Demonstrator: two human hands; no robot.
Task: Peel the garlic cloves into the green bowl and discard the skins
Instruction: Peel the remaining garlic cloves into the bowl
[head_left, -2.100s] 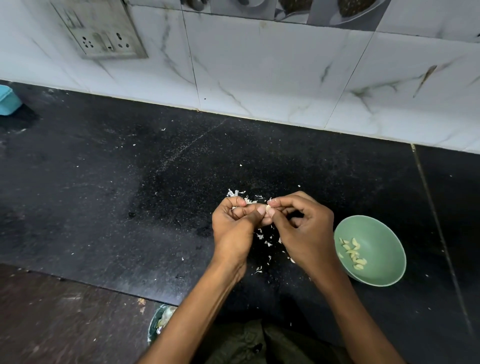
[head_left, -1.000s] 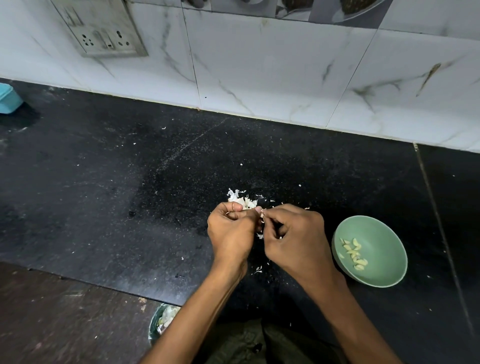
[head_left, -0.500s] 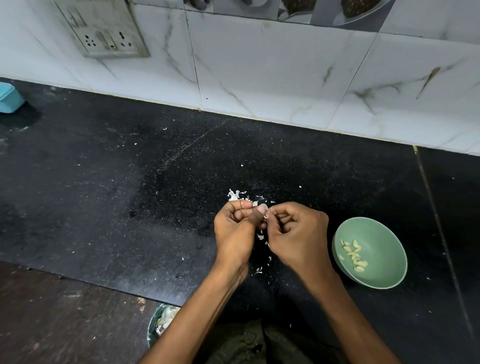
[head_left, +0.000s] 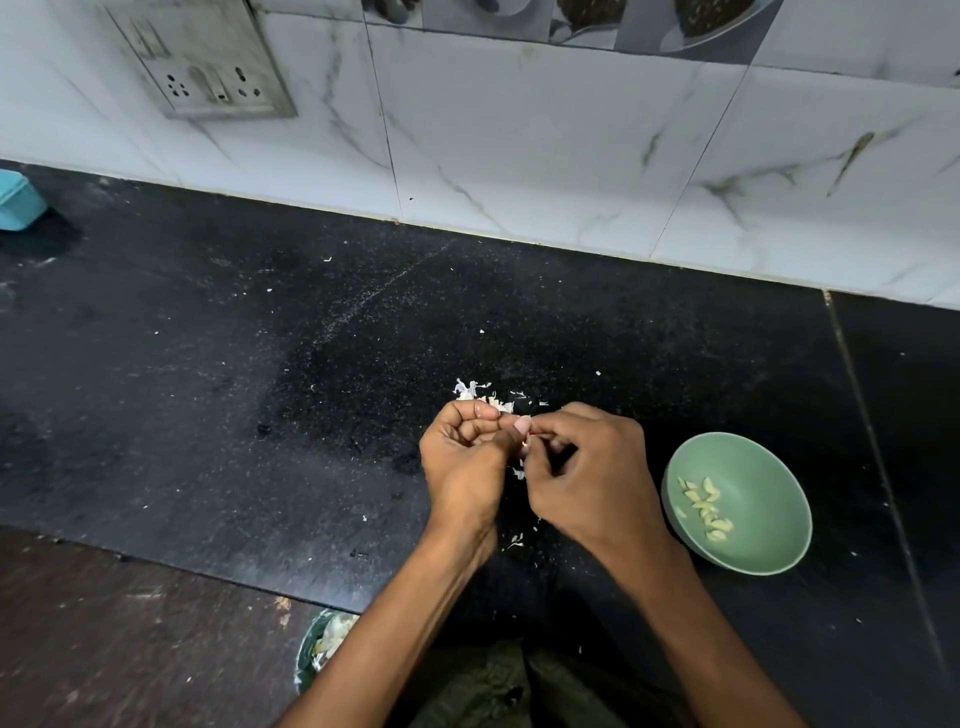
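Two hands, your left hand (head_left: 462, 467) and right hand (head_left: 592, 478), pinch one mostly hidden garlic clove (head_left: 523, 422); one green bowl (head_left: 769, 545) beside them.

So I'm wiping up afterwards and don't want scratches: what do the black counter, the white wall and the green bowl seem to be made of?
Black speckled counter: likely polished granite or similar stone, with fine flecks, a dull sheen and a slab seam.
White veined wall: glossy marble-look tiles, probably ceramic, with grout lines.
Round pale green bowl: smooth, matte, evenly coloured; plastic or melamine perhaps, though ceramic is possible.
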